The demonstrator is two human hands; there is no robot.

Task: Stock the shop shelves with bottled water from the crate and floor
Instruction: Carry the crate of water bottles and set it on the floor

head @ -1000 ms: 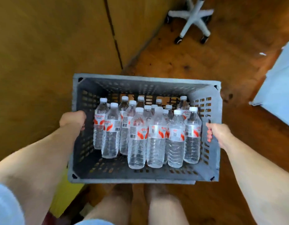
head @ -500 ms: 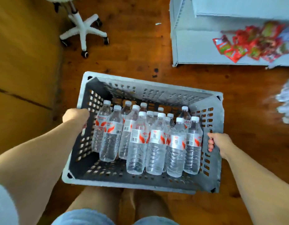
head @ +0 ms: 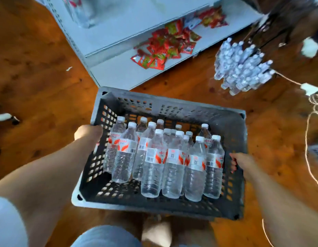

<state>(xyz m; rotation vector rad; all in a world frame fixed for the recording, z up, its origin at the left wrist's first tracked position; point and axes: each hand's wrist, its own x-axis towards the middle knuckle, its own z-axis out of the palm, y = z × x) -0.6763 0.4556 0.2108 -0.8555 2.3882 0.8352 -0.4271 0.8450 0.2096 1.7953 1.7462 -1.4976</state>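
Grey slatted crate (head: 172, 107) held above the wooden floor (head: 38, 77), carried at its two short sides. Left hand (head: 87, 133) clamped over the left rim, fingers curled out of sight around the wall. Right hand (head: 241, 162) gripping the right wall, fingers (head: 232, 164) hooked through a handle slot. Inside, upright water bottles (head: 173, 164) with white caps and red-and-white labels, crowded toward the right half and near side, bare crate bottom at the near left corner. Beyond the far rim, a white shelf unit (head: 119, 73) with red snack packets (head: 165, 49) scattered on its lower shelf. Farther right, a blurred cluster of more bottles (head: 244, 68) standing on the floor, near the shelf unit's right end. White cable (head: 308, 139) trailing along the floor's right edge.
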